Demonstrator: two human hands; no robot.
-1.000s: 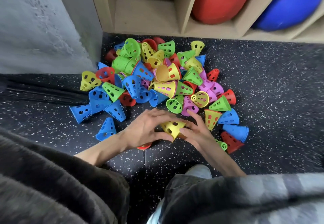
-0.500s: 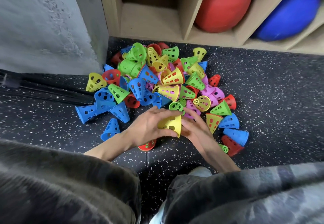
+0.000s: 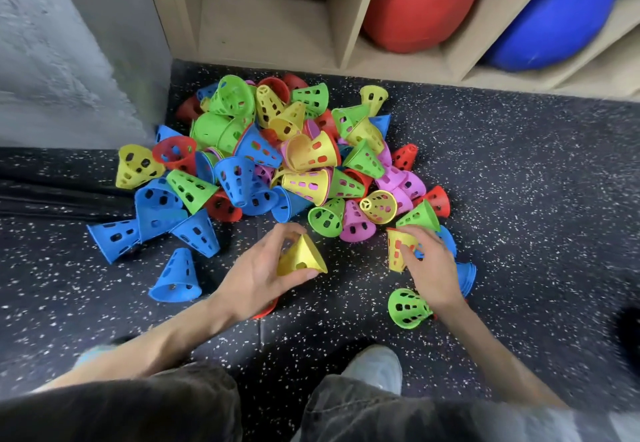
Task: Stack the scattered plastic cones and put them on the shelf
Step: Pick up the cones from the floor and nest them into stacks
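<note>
A heap of plastic cones (image 3: 294, 164) lies on the dark speckled floor (image 3: 519, 199) in the middle of the frame, just in front of the wooden shelf (image 3: 346, 26) at the top. The cones overlap much, so an exact count is not possible; they are several dozen, in five colours: blue, green, yellow, red and pink. At the left edge of the heap about five blue cones lie apart from the others, and one blue cone (image 3: 176, 279) lies alone at the lower left of the heap. One green cone (image 3: 408, 308) lies on its side at the lower right, near the right wrist.

The shelf shows three compartments. The left one holds nothing that I can see, the middle one holds one red ball (image 3: 419, 2), the right one holds one blue ball (image 3: 561, 19).

The left hand (image 3: 263, 275) is in the centre of the frame, below the heap. Its grip is closed around one yellow cone (image 3: 301, 258): the thumb is under the wide rim and the fingers curl over the narrow top. Under this hand a red cone (image 3: 266, 310) shows only its edge.

The right hand (image 3: 429, 268) reaches to the right side of the heap. Its fingers bend around a yellow cone with red inside (image 3: 396, 247); they touch it, and the grip seems half closed on it.

Both forearms are bare and come from the lower edge. One pale shoe (image 3: 377, 369) stands at the lower centre.
</note>
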